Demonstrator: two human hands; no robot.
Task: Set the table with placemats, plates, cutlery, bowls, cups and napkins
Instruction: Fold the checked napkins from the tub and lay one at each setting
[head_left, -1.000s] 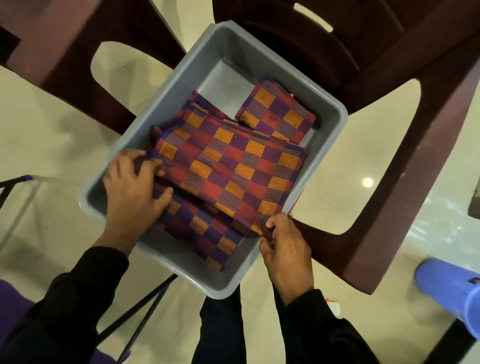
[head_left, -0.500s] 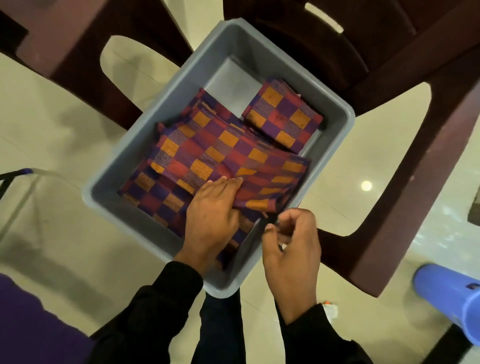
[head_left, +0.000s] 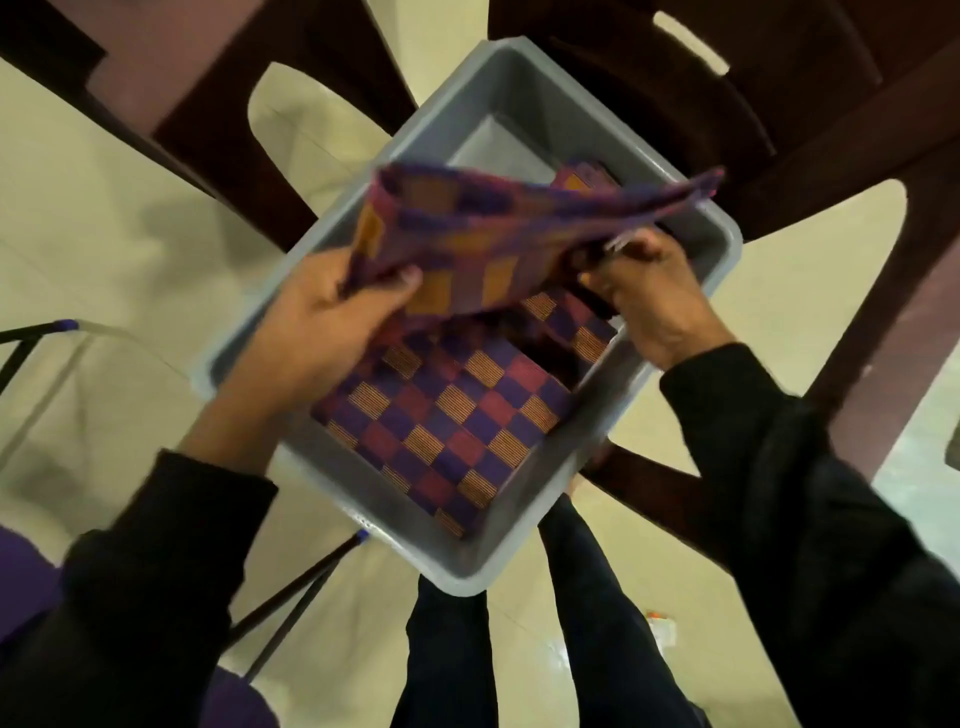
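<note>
The checked purple-and-orange woven placemat (head_left: 467, 234) has risen above the grey plastic tub (head_left: 291, 467) at frame centre; left hand (head_left: 322, 332) and right hand (head_left: 649, 296) both pinch its edges. Lift it level, clearing the stack below.

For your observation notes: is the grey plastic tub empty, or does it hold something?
Not empty: the grey plastic tub holds folded purple, red and orange checked cloths.

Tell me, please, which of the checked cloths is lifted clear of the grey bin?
The checked cloth held up between the left hand and right hand; the other cloths lie flat inside the grey bin.
</note>
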